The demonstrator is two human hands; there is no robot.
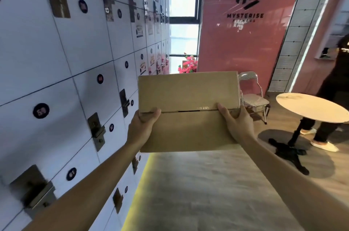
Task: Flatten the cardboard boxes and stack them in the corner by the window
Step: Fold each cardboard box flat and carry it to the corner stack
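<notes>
Cardboard box point(188, 110) held out in both hands, dead centre of my view.

My left hand point(144, 127) grips its edge at 9 o'clock, thumb curled over the top; my right hand point(237, 124) grips the edge at 3 o'clock the same way. Lockers point(56, 79) run along 9 o'clock, the window point(183, 28) sits at 12, a round table point(311, 108) at 3.

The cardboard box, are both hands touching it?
Touching. The head view shows the left hand gripping the cardboard box at its left edge and the right hand gripping its right edge, thumbs pressed on the front face.
</notes>
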